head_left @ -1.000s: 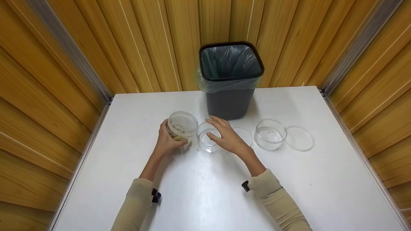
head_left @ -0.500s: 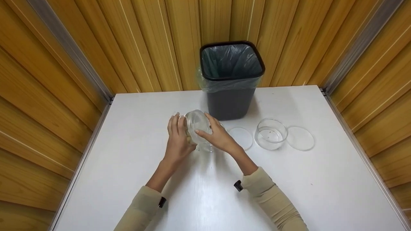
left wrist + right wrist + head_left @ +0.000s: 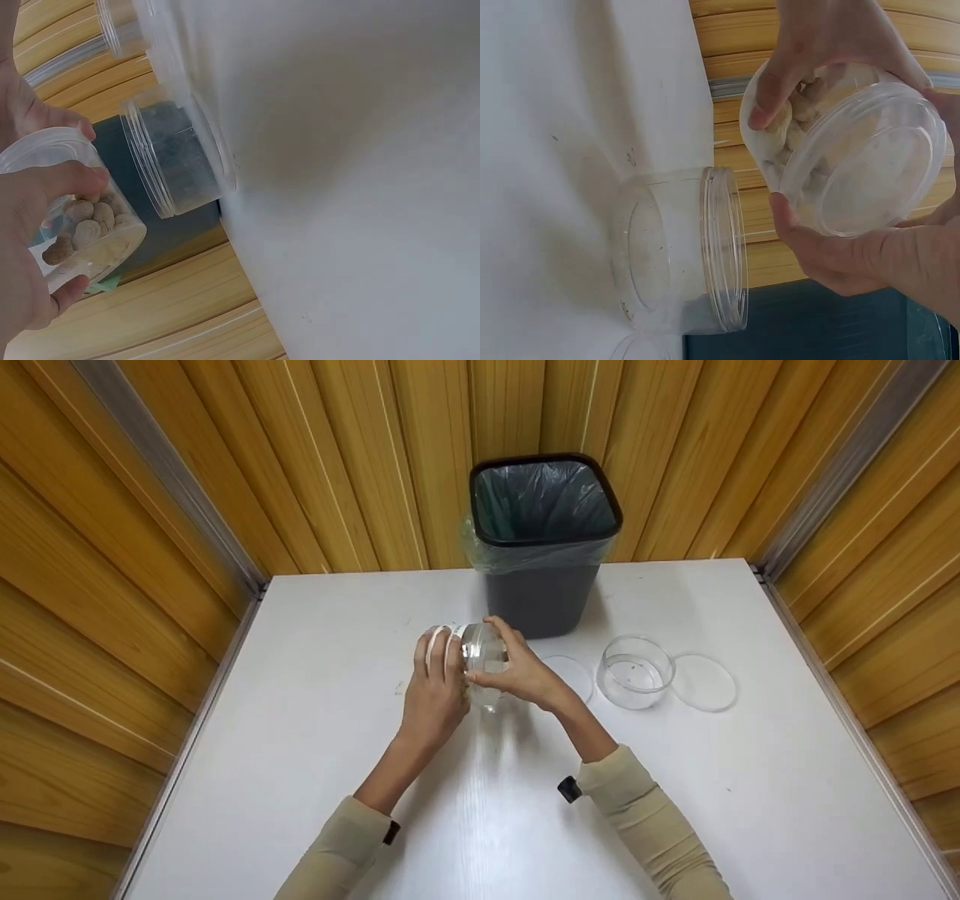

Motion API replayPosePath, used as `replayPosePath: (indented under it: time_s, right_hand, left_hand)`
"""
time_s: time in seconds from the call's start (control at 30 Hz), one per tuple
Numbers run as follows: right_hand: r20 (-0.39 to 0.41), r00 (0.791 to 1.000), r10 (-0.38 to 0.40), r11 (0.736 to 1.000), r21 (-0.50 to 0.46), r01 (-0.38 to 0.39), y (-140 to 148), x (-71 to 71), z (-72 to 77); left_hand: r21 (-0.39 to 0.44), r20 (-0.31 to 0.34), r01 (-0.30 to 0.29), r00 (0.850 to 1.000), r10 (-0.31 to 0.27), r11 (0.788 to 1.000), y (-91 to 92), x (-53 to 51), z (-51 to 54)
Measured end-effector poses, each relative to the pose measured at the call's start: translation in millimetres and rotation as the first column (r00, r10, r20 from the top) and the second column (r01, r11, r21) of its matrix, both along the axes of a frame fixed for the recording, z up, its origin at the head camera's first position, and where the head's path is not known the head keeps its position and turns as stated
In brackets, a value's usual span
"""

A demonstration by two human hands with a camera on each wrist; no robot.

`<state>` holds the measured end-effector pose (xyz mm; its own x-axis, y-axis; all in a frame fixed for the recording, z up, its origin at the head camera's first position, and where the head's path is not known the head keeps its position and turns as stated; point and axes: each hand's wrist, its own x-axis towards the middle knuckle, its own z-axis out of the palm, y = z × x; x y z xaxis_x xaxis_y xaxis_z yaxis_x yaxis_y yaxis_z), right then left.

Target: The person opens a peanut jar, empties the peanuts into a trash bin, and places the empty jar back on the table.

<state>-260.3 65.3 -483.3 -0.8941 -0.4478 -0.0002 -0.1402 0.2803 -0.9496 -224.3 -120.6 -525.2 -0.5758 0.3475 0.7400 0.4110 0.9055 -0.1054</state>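
Observation:
A clear plastic jar [image 3: 124, 244] is held tilted on its side above the table, with small tan rounded pieces [image 3: 88, 229] inside; their exact kind is unclear. My left hand [image 3: 435, 697] grips the jar's body, its fingers over the top in the head view. On the other end sits a translucent lid [image 3: 877, 172], and my right hand [image 3: 525, 671] holds it by its edge, thumb on the near side. Just below stands an uncovered clear jar [image 3: 679, 247] with a few crumbs in it; the hands mostly hide it in the head view.
A flat clear lid [image 3: 574, 682] lies right of the hands. Farther right stands another uncovered clear jar [image 3: 635, 694] with crumbs, beside a second loose lid [image 3: 705, 682]. A dark, bag-lined bin [image 3: 540, 596] stands behind. Wood-patterned walls [image 3: 360, 465] surround the white table [image 3: 315, 660].
My left hand has brought the filled jar rightward and turned it from upright onto its side. The right hand has gone from hovering over the uncovered jar to holding the filled jar's lid.

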Motion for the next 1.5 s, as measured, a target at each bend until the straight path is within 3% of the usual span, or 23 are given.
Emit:
replayPosePath:
  time_s: [0.1, 0.2, 0.27, 0.33, 0.37, 0.47, 0.53, 0.6, 0.67, 0.8, 0.87, 0.93, 1.0, 1.03, 1.1, 1.17, 1.27, 1.3, 1.37, 1.4, 1.5]
  right_hand:
    - [-0.109, 0.994, -0.018, 0.999, -0.029, 0.015, 4.6, 3.1, -3.1]
    - [-0.293, 0.956, 0.011, 0.999, 0.041, 0.001, 8.9, 8.2, -3.8]
    - [-0.412, 0.91, 0.045, 0.995, 0.104, -0.002, 10.8, 11.7, -1.1]
    - [-0.503, 0.859, 0.092, 0.983, 0.183, 0.002, 11.9, 15.4, 2.9]
    - [-0.527, 0.843, 0.109, 0.979, 0.205, 0.001, 12.0, 16.7, 5.5]
    - [-0.552, 0.827, 0.112, 0.978, 0.209, 0.007, 12.8, 18.6, 11.7]
    - [-0.568, 0.815, 0.117, 0.977, 0.212, 0.007, 12.6, 18.8, 15.7]
    - [-0.574, 0.809, 0.126, 0.978, 0.208, -0.004, 12.3, 17.8, 19.2]
    - [-0.555, 0.82, 0.136, 0.98, 0.195, -0.03, 11.9, 17.4, 21.6]
    - [-0.429, 0.898, 0.1, 0.99, 0.13, -0.048, 6.1, 16.5, 25.3]
    - [-0.337, 0.94, 0.053, 0.996, 0.088, -0.024, 1.6, 16.0, 27.0]
    - [-0.262, 0.965, 0.015, 0.999, 0.052, -0.002, -2.2, 15.6, 28.6]
    - [-0.244, 0.97, 0.009, 0.999, 0.037, 0.0, -4.6, 14.9, 29.2]
    - [-0.254, 0.967, 0.017, 0.999, 0.032, -0.009, -4.7, 14.6, 29.4]
    - [-0.345, 0.936, 0.067, 0.997, 0.064, -0.048, -4.1, 12.7, 28.1]
    - [-0.463, 0.876, 0.137, 0.988, 0.123, -0.09, -2.4, 10.2, 25.3]
    - [-0.594, 0.769, 0.236, 0.969, 0.201, -0.143, 1.4, 6.7, 21.7]
    - [-0.612, 0.748, 0.257, 0.964, 0.212, -0.158, 2.8, 5.8, 20.8]
    - [-0.624, 0.731, 0.276, 0.96, 0.215, -0.179, 5.0, 4.4, 19.3]
    - [-0.619, 0.734, 0.277, 0.96, 0.208, -0.187, 5.7, 4.1, 19.1]
    - [-0.556, 0.794, 0.246, 0.969, 0.168, -0.183, 5.1, 5.8, 20.2]
  left_hand:
    - [-0.024, -0.029, -0.01, 1.0, 0.01, 1.0, 4.6, 0.1, 4.4]
    - [0.026, 0.097, 0.027, 0.995, -0.029, 0.999, 5.2, 1.7, 10.2]
    - [0.092, 0.23, 0.049, 0.971, -0.069, 0.995, 3.6, 2.3, 14.9]
    - [0.175, 0.345, 0.06, 0.931, -0.118, 0.983, 0.8, 3.6, 19.1]
    - [0.194, 0.375, 0.059, 0.918, -0.129, 0.979, -0.4, 3.9, 21.1]
    - [0.207, 0.386, 0.07, 0.911, -0.147, 0.976, -2.1, 5.8, 27.5]
    - [0.212, 0.367, 0.071, 0.919, -0.147, 0.975, -2.6, 6.8, 31.8]
    - [0.206, 0.344, 0.064, 0.929, -0.134, 0.976, -3.6, 7.6, 36.6]
    - [0.184, 0.309, 0.058, 0.944, -0.114, 0.981, -4.6, 8.7, 39.9]
    - [0.125, 0.175, 0.023, 0.983, -0.045, 0.992, -6.7, 9.6, 42.5]
    - [0.107, 0.104, -0.007, 0.995, -0.004, 0.994, -7.3, 9.6, 42.8]
    - [0.084, 0.061, -0.037, 0.998, 0.032, 0.996, -7.8, 10.5, 43.2]
    - [0.069, 0.055, -0.055, 0.997, 0.051, 0.996, -8.6, 11.6, 42.8]
    - [0.072, 0.07, -0.054, 0.996, 0.049, 0.996, -8.9, 12.3, 42.3]
    - [0.099, 0.14, -0.04, 0.99, 0.026, 0.994, -10.1, 14.6, 41.7]
    - [0.156, 0.233, -0.025, 0.972, -0.013, 0.987, -12.0, 17.2, 41.9]
    - [0.223, 0.356, -0.022, 0.933, -0.061, 0.975, -14.7, 20.8, 44.1]
    - [0.231, 0.382, -0.024, 0.921, -0.068, 0.973, -15.2, 21.5, 44.8]
    - [0.226, 0.408, -0.027, 0.91, -0.07, 0.974, -15.5, 22.0, 46.3]
    - [0.222, 0.411, -0.029, 0.909, -0.067, 0.975, -15.4, 22.1, 46.7]
    - [0.21, 0.388, -0.037, 0.92, -0.049, 0.977, -14.1, 22.2, 46.0]
